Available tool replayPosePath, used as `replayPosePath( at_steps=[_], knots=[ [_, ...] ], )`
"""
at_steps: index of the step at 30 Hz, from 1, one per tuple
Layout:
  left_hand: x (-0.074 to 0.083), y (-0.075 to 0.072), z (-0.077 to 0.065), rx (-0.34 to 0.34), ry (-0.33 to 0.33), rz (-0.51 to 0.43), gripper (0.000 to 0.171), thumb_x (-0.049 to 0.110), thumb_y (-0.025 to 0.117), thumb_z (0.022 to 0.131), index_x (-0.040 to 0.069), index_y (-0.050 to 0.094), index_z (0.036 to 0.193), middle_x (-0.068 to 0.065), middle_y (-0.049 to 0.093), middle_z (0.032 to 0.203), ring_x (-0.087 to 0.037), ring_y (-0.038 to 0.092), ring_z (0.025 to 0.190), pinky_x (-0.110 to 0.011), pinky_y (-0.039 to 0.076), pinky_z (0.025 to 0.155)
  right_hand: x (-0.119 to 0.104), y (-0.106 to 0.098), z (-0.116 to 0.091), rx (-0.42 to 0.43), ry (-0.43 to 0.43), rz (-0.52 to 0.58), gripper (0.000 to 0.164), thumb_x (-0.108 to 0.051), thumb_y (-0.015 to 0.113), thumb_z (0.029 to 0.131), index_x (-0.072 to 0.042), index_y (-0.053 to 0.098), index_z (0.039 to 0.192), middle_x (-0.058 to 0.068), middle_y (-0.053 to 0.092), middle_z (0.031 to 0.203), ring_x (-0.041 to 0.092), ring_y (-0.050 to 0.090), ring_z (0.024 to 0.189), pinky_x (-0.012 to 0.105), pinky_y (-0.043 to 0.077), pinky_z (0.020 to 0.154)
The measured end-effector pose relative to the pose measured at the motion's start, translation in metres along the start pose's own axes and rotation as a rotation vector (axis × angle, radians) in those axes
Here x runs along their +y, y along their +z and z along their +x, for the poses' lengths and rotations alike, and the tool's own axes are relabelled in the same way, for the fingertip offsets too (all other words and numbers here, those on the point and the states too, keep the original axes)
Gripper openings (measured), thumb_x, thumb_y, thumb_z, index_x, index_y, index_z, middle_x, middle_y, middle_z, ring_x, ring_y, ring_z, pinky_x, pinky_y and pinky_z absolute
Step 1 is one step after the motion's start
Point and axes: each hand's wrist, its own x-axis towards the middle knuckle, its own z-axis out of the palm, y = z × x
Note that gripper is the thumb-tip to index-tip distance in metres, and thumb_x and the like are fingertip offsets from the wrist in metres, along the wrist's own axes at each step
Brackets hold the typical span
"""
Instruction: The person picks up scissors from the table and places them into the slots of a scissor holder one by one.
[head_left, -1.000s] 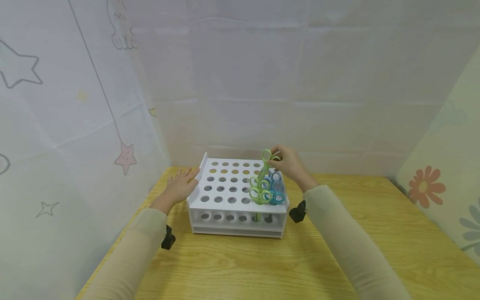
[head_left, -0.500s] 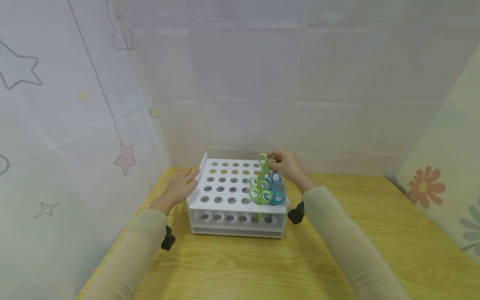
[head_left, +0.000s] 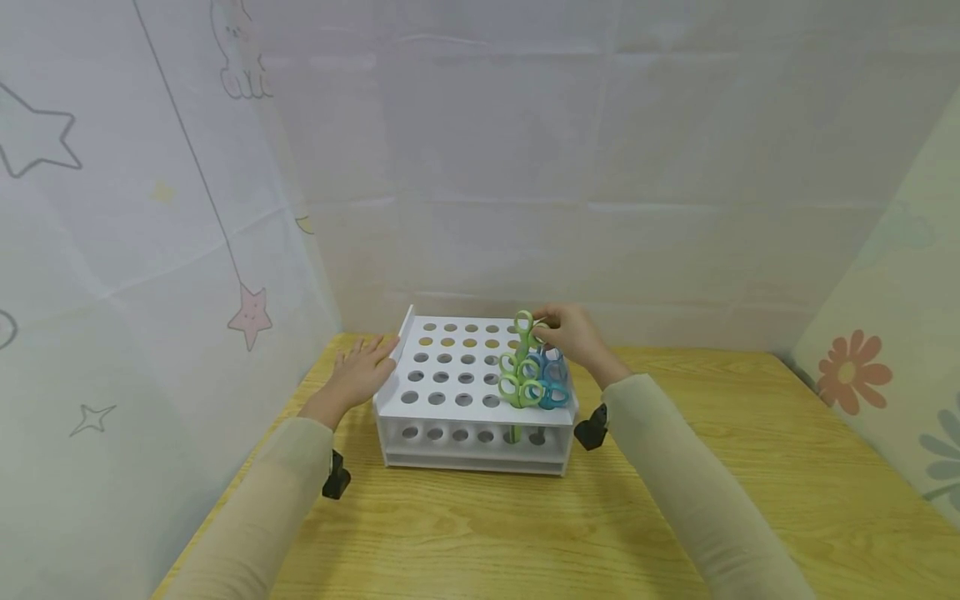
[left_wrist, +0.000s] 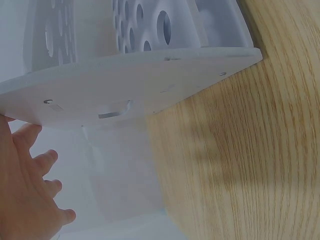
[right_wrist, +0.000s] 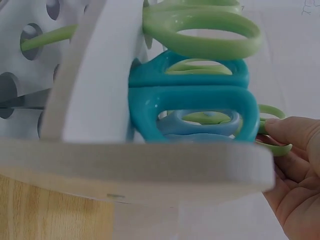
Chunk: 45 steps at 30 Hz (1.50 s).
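Note:
A white rack (head_left: 450, 409) with rows of round holes stands on the table. My right hand (head_left: 573, 333) pinches green scissors (head_left: 522, 320) by the handle, loops up and blades down, over the rack's right rear. In the right wrist view the thumb and fingers hold the green loop (right_wrist: 281, 149) behind the other handles. In front of it, more green scissors (head_left: 519, 392) and blue scissors (head_left: 553, 395) stand in holes at the right. My left hand (head_left: 358, 372) lies with spread, extended fingers against the rack's left side panel (left_wrist: 95, 95).
The rack's remaining columns show several bare holes. The rack's raised side panels flank the holes. A wood-grain table (head_left: 465, 525) extends in front and to the right. Printed white cloth (head_left: 480, 167) hangs behind and on both sides.
My right hand has moved down and slightly left, bringing the green scissors lower toward the rack. My left hand has stayed against the side panel.

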Motion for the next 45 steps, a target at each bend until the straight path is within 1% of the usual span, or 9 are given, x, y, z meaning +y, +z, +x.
replayPosePath(
  at_steps=[8, 13, 18, 22, 25, 32, 38, 41, 45],
  knots=[
    [0.000, 0.000, 0.000, -0.006, -0.002, -0.003, 0.053, 0.035, 0.024, 0.097, 0.015, 0.026, 0.146, -0.016, 0.016, 0.150, -0.043, -0.001, 0.134, -0.064, -0.004, 0.100, 0.003, 0.002, 0.000, -0.015, -0.012, 0.007, 0.030, -0.005, 0.058, 0.089, 0.005, 0.058, 0.118, 0.021, 0.062, 0.109, 0.025, 0.064, 0.075, 0.038, 0.053, 0.068],
    [0.001, -0.001, 0.000, -0.011, -0.007, -0.004, 0.053, 0.035, 0.023, 0.097, 0.016, 0.025, 0.147, -0.016, 0.015, 0.150, -0.043, -0.001, 0.135, -0.063, -0.005, 0.100, 0.005, 0.002, 0.001, -0.032, 0.005, 0.028, 0.031, -0.005, 0.058, 0.089, 0.003, 0.057, 0.119, 0.021, 0.058, 0.115, 0.028, 0.064, 0.082, 0.037, 0.053, 0.069],
    [0.001, -0.001, 0.001, -0.010, -0.006, -0.004, 0.053, 0.035, 0.023, 0.097, 0.016, 0.026, 0.147, -0.016, 0.015, 0.150, -0.042, -0.001, 0.135, -0.063, -0.006, 0.100, 0.006, 0.005, 0.003, -0.046, 0.019, 0.043, 0.028, -0.006, 0.058, 0.090, 0.002, 0.056, 0.116, 0.020, 0.059, 0.113, 0.029, 0.063, 0.089, 0.038, 0.053, 0.071],
    [0.002, -0.001, 0.001, -0.008, -0.004, -0.005, 0.053, 0.035, 0.024, 0.097, 0.016, 0.026, 0.147, -0.016, 0.016, 0.150, -0.042, -0.001, 0.135, -0.063, -0.006, 0.100, 0.007, 0.006, 0.003, -0.051, 0.026, 0.038, 0.026, -0.006, 0.058, 0.089, 0.001, 0.057, 0.115, 0.020, 0.059, 0.113, 0.028, 0.062, 0.092, 0.036, 0.053, 0.071],
    [0.002, -0.001, 0.001, -0.007, -0.004, -0.008, 0.053, 0.035, 0.024, 0.097, 0.015, 0.026, 0.146, -0.017, 0.016, 0.150, -0.042, -0.001, 0.135, -0.063, -0.005, 0.100, 0.007, 0.007, 0.004, -0.049, 0.029, 0.020, 0.026, -0.008, 0.059, 0.089, 0.001, 0.058, 0.114, 0.019, 0.059, 0.113, 0.027, 0.062, 0.092, 0.035, 0.053, 0.071],
    [0.002, -0.001, 0.000, -0.008, -0.006, -0.006, 0.053, 0.035, 0.024, 0.097, 0.015, 0.027, 0.146, -0.017, 0.016, 0.150, -0.043, -0.001, 0.135, -0.064, -0.005, 0.100, 0.011, 0.010, 0.005, -0.043, -0.001, -0.035, 0.024, -0.009, 0.061, 0.088, 0.002, 0.062, 0.110, 0.019, 0.062, 0.108, 0.027, 0.062, 0.090, 0.034, 0.053, 0.071],
    [0.002, -0.001, 0.001, -0.009, -0.007, -0.001, 0.053, 0.036, 0.024, 0.097, 0.016, 0.026, 0.147, -0.017, 0.016, 0.150, -0.042, -0.001, 0.135, -0.063, -0.005, 0.100, 0.013, 0.011, 0.005, -0.046, 0.017, -0.061, 0.025, -0.013, 0.061, 0.089, 0.000, 0.064, 0.110, 0.015, 0.064, 0.106, 0.026, 0.061, 0.093, 0.036, 0.051, 0.076],
    [0.002, 0.000, 0.000, -0.011, -0.003, 0.004, 0.053, 0.035, 0.024, 0.097, 0.015, 0.026, 0.147, -0.017, 0.016, 0.150, -0.043, -0.002, 0.135, -0.064, -0.004, 0.100, 0.014, 0.012, 0.004, -0.050, 0.001, -0.084, 0.023, -0.012, 0.061, 0.089, 0.001, 0.066, 0.108, 0.014, 0.065, 0.104, 0.027, 0.060, 0.095, 0.038, 0.050, 0.080],
    [0.003, 0.000, -0.001, -0.011, 0.000, 0.007, 0.053, 0.033, 0.024, 0.097, 0.014, 0.025, 0.147, -0.018, 0.016, 0.150, -0.044, -0.001, 0.134, -0.064, -0.004, 0.100, 0.014, 0.013, 0.002, -0.057, -0.010, -0.078, 0.021, -0.008, 0.060, 0.089, 0.002, 0.067, 0.105, 0.014, 0.066, 0.103, 0.028, 0.059, 0.098, 0.038, 0.048, 0.083]
  ],
)
